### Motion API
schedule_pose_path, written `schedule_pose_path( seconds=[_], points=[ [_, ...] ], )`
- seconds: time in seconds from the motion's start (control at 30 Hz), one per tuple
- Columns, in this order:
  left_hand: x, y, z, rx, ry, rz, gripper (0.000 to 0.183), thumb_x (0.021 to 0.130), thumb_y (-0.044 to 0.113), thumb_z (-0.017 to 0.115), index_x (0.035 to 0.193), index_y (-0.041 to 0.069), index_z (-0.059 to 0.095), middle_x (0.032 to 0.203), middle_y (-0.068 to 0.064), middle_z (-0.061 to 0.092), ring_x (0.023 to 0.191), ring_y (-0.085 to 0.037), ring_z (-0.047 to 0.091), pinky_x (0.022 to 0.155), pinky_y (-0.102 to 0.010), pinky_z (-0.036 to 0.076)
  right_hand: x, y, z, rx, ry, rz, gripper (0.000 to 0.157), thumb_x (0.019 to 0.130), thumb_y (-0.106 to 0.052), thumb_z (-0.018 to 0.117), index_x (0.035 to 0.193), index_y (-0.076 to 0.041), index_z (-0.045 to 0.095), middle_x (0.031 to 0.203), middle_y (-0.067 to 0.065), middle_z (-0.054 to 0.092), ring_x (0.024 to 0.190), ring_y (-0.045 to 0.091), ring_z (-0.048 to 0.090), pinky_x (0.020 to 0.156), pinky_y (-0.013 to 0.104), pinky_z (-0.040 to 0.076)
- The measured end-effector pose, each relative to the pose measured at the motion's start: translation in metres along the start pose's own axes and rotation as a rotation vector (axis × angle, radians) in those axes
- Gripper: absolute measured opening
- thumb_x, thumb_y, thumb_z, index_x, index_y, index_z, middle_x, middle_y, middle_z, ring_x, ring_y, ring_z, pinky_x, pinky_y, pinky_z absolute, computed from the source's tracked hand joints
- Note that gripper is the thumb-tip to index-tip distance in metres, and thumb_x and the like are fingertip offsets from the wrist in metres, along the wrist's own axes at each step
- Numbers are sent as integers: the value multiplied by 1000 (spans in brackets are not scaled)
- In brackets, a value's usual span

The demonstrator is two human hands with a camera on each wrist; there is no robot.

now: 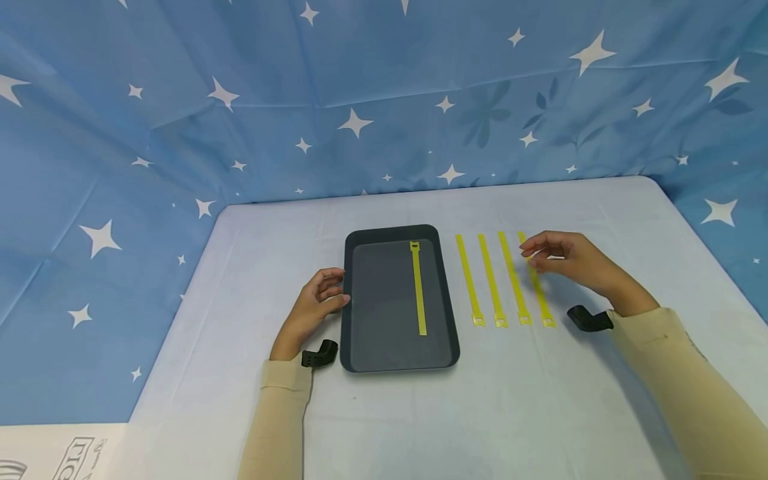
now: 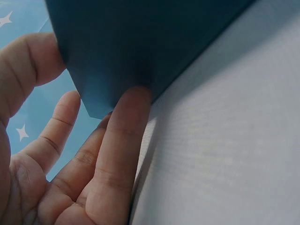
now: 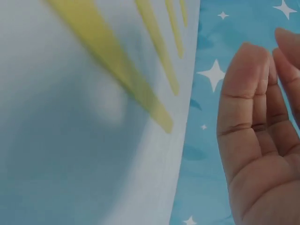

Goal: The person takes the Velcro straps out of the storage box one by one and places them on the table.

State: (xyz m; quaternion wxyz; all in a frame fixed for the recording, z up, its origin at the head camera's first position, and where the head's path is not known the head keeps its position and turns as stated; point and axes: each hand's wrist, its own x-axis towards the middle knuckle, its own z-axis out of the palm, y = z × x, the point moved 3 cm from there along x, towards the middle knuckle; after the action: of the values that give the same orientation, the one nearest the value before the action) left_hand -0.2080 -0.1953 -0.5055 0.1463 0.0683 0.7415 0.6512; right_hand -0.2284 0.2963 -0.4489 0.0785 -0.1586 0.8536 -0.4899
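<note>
My left hand (image 1: pixel 312 307) rests against the left side of a dark grey tray (image 1: pixel 381 313). In the left wrist view, the fingers (image 2: pixel 124 136) lie fairly straight along the tray's outer wall (image 2: pixel 154 42), with the thumb at its edge. One yellow cable strap (image 1: pixel 419 293) with a slotted head lies inside the tray, head toward the far end. My right hand (image 1: pixel 570 260) hovers over the far end of the rightmost yellow strap (image 1: pixel 544 303), fingers loosely bent and nothing held. That strap lies flat beneath the hand in the right wrist view, its far part overlapped in the head view.
Several more yellow straps (image 1: pixel 492 280) lie in a row right of the tray, slotted heads toward the near side. A white cloth covers the table (image 1: pixel 270 233). Behind it hangs a blue star-patterned curtain (image 1: pixel 390 87). Black wrist cameras (image 1: pixel 590 319) sit at both cuffs.
</note>
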Motion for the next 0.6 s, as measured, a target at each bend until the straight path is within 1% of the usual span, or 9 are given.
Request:
schedule_pose_path(
  seconds=[0.1, 0.2, 0.33, 0.43, 0.53, 0.6],
  points=[
    [0, 0, 0, 0, 1, -1, 59, 102, 3, 68, 156, -2, 45, 159, -26, 48, 128, -24, 59, 92, -26, 58, 5, -5, 2, 0, -2, -20, 25, 102, 1, 71, 125, 10, 69, 116, -8, 74, 97, 9, 68, 82, 17, 57],
    [-1, 1, -1, 1, 3, -4, 60, 102, 4, 69, 156, -1, 45, 159, -26, 49, 131, -28, 58, 92, -26, 57, 10, -10, 4, 10, -11, -25, 24, 103, -1, 73, 124, 9, 70, 116, -9, 73, 98, 8, 68, 83, 17, 56],
    [-1, 1, -1, -7, 2, -5, 60, 102, 4, 69, 156, -1, 45, 158, -25, 49, 134, -32, 57, 93, -26, 58, 18, -13, 8, 28, -23, -40, 22, 103, -1, 73, 123, 6, 71, 118, -7, 74, 99, 7, 68, 83, 17, 55],
    [0, 0, -1, -5, 0, -2, 59, 102, 4, 69, 156, -1, 45, 159, -26, 49, 134, -31, 57, 93, -27, 58, 23, -16, 10, 46, -33, -64, 20, 103, 0, 72, 123, 3, 73, 119, -4, 74, 98, 6, 68, 85, 18, 56],
    [1, -1, -2, 3, 0, 1, 59, 102, 4, 68, 156, -2, 45, 159, -26, 49, 133, -30, 58, 94, -27, 58, 28, -20, 13, 59, -45, -79, 19, 103, 1, 70, 122, 5, 73, 119, -4, 74, 97, 7, 68, 85, 19, 56],
    [1, -1, -1, 6, 1, 2, 59, 102, 3, 69, 156, -2, 45, 158, -26, 49, 133, -30, 58, 93, -27, 58, 32, -22, 15, 65, -61, -82, 21, 104, 1, 70, 123, 9, 71, 117, -7, 74, 97, 9, 69, 85, 19, 57]
  ],
)
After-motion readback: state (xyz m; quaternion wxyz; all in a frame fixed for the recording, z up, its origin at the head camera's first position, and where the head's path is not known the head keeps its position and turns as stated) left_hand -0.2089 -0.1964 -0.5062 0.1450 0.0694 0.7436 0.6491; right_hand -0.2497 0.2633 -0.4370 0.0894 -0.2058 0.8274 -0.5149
